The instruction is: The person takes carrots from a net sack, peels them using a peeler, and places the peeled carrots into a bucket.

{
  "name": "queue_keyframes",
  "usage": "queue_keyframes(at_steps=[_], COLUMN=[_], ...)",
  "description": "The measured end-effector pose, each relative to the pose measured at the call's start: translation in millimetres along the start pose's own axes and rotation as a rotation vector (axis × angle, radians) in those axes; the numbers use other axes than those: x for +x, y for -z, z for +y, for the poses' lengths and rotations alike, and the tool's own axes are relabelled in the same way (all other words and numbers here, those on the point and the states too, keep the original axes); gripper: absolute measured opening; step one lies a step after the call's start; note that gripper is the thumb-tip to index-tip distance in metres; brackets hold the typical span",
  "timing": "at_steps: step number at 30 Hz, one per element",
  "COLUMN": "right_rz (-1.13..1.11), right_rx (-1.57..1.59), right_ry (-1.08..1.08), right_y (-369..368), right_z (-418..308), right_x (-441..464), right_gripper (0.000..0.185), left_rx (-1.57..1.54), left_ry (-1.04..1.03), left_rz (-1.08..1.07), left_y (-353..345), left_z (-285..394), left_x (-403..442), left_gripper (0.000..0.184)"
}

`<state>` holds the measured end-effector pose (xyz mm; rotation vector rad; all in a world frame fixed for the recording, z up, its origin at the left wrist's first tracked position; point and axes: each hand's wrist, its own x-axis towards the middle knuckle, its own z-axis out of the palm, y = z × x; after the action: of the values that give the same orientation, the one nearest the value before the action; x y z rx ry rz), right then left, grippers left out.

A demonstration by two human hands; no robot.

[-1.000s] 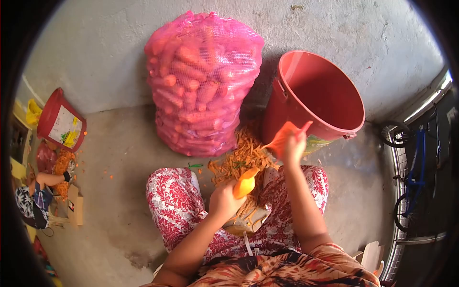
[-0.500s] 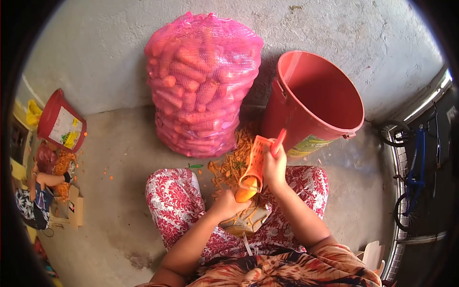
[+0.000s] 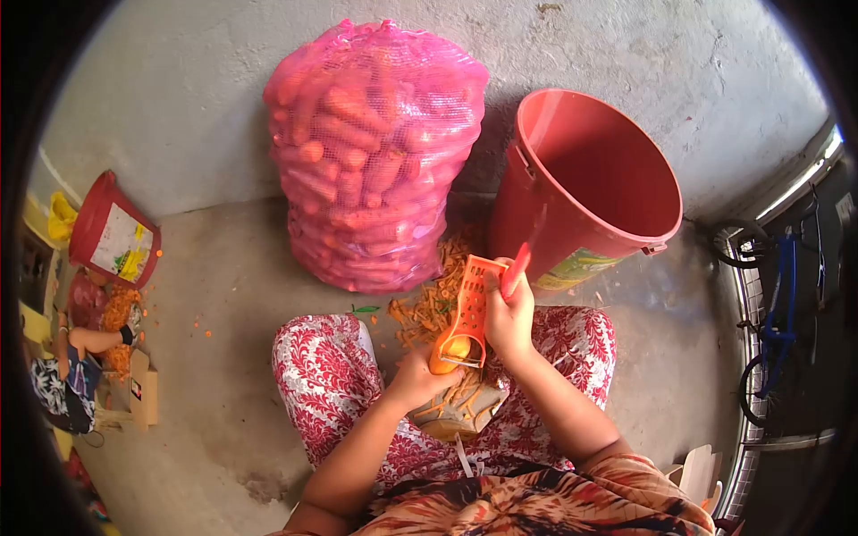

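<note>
My left hand (image 3: 418, 380) is closed around the lower end of a peeled-looking carrot (image 3: 441, 357), held low between my knees. My right hand (image 3: 509, 323) grips an orange peeler (image 3: 474, 295) with grater-like holes, its blade end lying over the carrot. A red, handle-like piece (image 3: 516, 271) sticks up from the same hand; whether it belongs to the peeler I cannot tell. Below the hands, strips of peel lie on a greyish object (image 3: 465, 411) between my legs. Beyond them a heap of carrot peelings (image 3: 427, 313) spreads over the floor.
A pink mesh sack (image 3: 375, 161) full of carrots leans by the wall. Right of it stands a large red bucket (image 3: 585, 170). At far left are another red bucket (image 3: 116, 228), orange scraps (image 3: 118, 308) and another person's leg (image 3: 96, 339). A blue bicycle (image 3: 779, 322) is at right.
The peeler's blade end has shifted slightly down along the carrot and its holed face has turned more toward me. My left hand has moved a little left with the carrot.
</note>
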<state>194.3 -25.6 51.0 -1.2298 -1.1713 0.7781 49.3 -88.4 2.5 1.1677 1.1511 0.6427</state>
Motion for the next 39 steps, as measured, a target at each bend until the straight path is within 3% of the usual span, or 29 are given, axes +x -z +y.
queue_keyframes(at_steps=[4,5,7,8,9,10,11,13,15,17,19,23,26,29,30,31,32,34,37,38,39], right_rz=[0.061,0.123,0.316,0.340,0.359,0.344,0.261,0.192,0.091,-0.040,-0.037,-0.057,0.185,0.179,0.089,0.003,-0.120,-0.328,-0.669,-0.795,-0.962], right_rx=[-0.029,-0.026,-0.374,-0.157,0.062,0.047,0.027,0.112,0.440,0.523,0.410,0.345,0.149,0.192,0.086,-0.022,-0.338,-0.554,-0.978,-1.118,-1.156], right_ry=[-0.027,-0.044,0.177,0.008,-0.161,-0.056,-0.151,-0.156,-0.260,-0.326,-0.227,-0.257,-0.160,-0.288,-0.228,-0.171,-0.039,-0.164,-0.246,-0.284,-0.313], right_y=[4.7,10.3,27.7,38.2,43.2,42.3,43.0,27.9,14.9,12.3,0.4,-3.2,14.7,26.8,24.3,23.4,27.5,26.4,33.9,35.2,33.6], right_z=[22.2,46.5,56.2,52.9,45.9,44.1,38.7,18.6,0.4,1.7,-3.0,-10.5,24.1,38.0,39.9,44.3,67.4,47.1,69.9,75.4,74.8], right_x=[16.3,24.7,50.9,60.6,66.3,66.4,58.5,42.3,25.9,14.8,5.8,4.2,39.6,61.1,56.5,50.8,50.1,43.9,37.4,36.5,36.0], right_gripper=[0.008,0.007,0.009,0.009,0.009,0.009,0.007,0.006,0.009,0.011,0.009,0.005,0.005,0.005,0.006,0.007,0.011,0.014,0.023,0.027,0.030], left_rx=[0.157,0.195,0.268,0.228,0.160,0.090,0.018,-0.246,-0.505,-0.596,-0.644,-0.721,-0.411,-0.699,-0.786,-0.737,-0.688,-0.541,0.204,0.672,0.877], left_ry=[0.025,-0.057,-0.225,-0.286,-0.198,-0.109,-0.018,0.052,0.120,0.092,0.072,0.143,-0.050,0.062,0.083,0.095,0.109,0.152,0.014,-0.226,-0.139], left_rz=[0.032,0.031,0.033,0.056,0.051,0.046,0.039,-0.192,-0.418,-0.483,-0.537,-0.592,-0.592,-0.597,-0.604,-0.574,-0.547,-0.500,-0.288,-0.143,-0.292], left_y=[2.0,2.6,3.2,1.9,4.4,5.8,5.7,7.1,9.9,3.1,-0.5,-2.3,2.4,0.8,3.3,4.1,4.1,6.7,2.0,3.7,4.0], left_z=[8.9,11.9,18.2,7.5,7.7,7.5,7.2,11.2,15.3,11.7,9.1,10.2,22.8,10.8,13.3,17.1,21.4,25.0,47.0,25.4,31.4], left_x=[0.9,-2.7,-7.8,-9.5,-8.5,-7.6,-6.7,-4.7,-3.8,-5.1,-5.2,-6.2,-15.3,-11.0,-8.5,-7.5,-7.8,-6.0,-3.0,1.6,2.0], left_gripper=[0.033,0.034,0.034,0.031,0.029,0.026,0.024,0.015,0.012,0.012,0.011,0.012,0.013,0.014,0.014,0.014,0.014,0.012,0.018,0.028,0.030])
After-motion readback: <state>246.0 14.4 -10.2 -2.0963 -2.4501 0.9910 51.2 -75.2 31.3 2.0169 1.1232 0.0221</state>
